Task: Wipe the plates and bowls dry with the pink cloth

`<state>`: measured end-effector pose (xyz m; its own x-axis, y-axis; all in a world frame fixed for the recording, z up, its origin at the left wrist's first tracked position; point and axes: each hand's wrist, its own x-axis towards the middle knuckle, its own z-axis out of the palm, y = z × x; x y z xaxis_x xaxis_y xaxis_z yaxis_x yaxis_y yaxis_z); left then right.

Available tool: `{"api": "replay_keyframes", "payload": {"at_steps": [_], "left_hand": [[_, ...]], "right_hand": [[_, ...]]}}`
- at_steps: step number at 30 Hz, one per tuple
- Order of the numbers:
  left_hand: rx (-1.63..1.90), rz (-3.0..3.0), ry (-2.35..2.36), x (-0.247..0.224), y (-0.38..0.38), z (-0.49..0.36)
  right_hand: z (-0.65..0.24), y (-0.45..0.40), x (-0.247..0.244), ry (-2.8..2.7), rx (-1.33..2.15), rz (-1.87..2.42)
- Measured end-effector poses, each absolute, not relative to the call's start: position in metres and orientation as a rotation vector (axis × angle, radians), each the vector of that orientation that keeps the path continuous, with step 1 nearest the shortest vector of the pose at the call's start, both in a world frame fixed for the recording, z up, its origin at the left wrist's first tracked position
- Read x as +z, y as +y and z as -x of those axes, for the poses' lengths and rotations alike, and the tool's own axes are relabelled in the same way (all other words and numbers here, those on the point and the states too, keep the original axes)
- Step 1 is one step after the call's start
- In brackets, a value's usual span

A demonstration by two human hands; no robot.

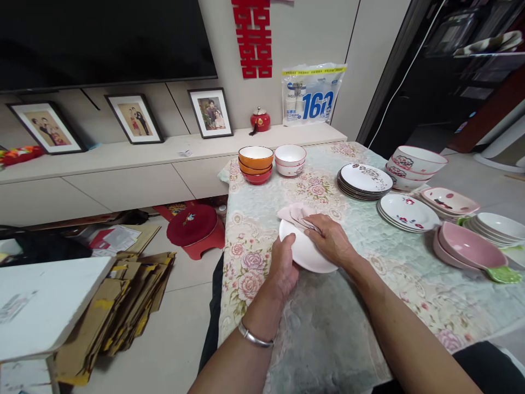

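A plain white plate [309,254] is held tilted above the flowered tablecloth, near the middle of the view. My left hand [284,262] grips its left edge, with the thumb on the upper face and the other fingers mostly hidden beneath. Against the plate's upper part, my right hand [330,238] holds a pale pink cloth [296,214], its fingers pressed together on the fabric. Part of the cloth spreads past the plate's far rim.
Orange and red bowls [256,158] stand beside white bowls [290,156] at the back. To the right are dark-rimmed plates [365,180], flowered plates [408,212], pink bowls [471,245] and large bowls [420,161]. A red stool [192,225] stands left of the table.
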<state>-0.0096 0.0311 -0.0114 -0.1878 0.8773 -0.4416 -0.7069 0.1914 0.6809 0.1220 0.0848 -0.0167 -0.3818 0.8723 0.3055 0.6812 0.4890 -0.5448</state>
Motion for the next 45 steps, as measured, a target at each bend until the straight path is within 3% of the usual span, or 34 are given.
{"api": "replay_keyframes", "payload": {"at_steps": [45], "left_hand": [[1.416, -0.277, 1.060, -0.010, 0.030, 0.011]], "right_hand": [[-0.126, 0.076, 0.003, -2.362, 0.401, 1.258]]}}
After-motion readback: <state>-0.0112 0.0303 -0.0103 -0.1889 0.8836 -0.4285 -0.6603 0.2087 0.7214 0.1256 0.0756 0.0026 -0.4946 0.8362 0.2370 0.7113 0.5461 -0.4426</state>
